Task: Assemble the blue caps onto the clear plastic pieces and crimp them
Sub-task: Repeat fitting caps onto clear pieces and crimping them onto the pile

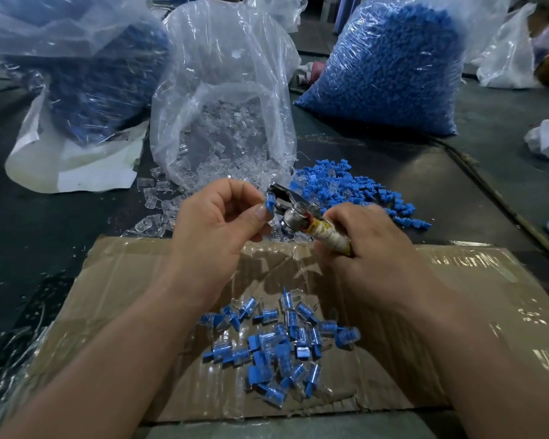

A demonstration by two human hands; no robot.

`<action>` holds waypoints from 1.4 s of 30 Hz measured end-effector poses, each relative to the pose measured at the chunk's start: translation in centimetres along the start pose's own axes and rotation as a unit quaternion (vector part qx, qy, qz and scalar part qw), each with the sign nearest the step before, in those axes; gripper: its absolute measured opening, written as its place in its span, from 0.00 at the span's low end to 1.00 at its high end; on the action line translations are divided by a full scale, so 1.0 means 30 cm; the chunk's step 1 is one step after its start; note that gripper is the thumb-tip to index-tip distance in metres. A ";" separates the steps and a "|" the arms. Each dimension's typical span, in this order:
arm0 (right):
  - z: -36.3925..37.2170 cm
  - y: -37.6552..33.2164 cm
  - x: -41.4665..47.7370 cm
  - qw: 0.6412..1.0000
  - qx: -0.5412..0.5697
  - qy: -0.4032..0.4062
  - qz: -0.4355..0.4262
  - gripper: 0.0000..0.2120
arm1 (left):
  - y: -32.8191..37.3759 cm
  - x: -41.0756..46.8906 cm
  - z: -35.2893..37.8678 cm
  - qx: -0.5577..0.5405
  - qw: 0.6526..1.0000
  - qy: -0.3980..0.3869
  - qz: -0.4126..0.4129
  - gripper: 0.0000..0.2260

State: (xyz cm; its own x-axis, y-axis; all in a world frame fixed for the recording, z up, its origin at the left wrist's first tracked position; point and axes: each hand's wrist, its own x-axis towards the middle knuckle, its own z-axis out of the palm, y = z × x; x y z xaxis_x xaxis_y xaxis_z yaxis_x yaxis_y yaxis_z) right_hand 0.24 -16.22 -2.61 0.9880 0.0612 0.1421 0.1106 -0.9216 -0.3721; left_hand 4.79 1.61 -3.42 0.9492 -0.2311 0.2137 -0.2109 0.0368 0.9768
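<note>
My left hand (217,217) pinches a clear plastic piece with a blue cap (269,204) between thumb and fingers. My right hand (371,239) grips the taped handle of a metal crimping tool (293,213), whose jaws sit against the capped piece. Loose blue caps (358,188) lie heaped just beyond my hands. Clear pieces (162,198) spill from an open clear bag (225,122). Several assembled blue-and-clear pieces (282,346) lie in a pile on the cardboard (124,280) below my hands.
A full bag of blue caps (390,68) stands at the back right, and another bag with blue parts (86,77) at the back left. White plastic sheeting (70,166) lies at the left. The dark floor surrounds the tape-covered cardboard.
</note>
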 end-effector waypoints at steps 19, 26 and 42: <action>0.019 -0.007 0.009 1.000 0.008 -0.009 0.004 0.08 | 0.009 -0.014 0.022 0.089 0.994 0.053 0.037 0.12; 0.024 0.009 0.012 1.000 -0.008 -0.018 0.004 0.09 | 0.003 -0.011 0.022 0.083 0.995 0.060 0.009 0.12; -0.017 0.058 0.020 0.986 -0.031 -0.157 0.043 0.38 | 0.053 -0.029 0.004 0.063 0.959 -0.251 -0.114 0.07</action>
State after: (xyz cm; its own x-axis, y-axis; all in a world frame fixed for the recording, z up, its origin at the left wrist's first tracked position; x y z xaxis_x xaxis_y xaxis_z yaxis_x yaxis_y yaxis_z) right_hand 0.96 -17.98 -2.71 0.9792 0.0889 -0.1822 0.0280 -0.9493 -0.3130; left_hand 3.61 1.74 -2.05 0.7492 -0.6587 -0.0695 -0.0680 -0.1808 0.9812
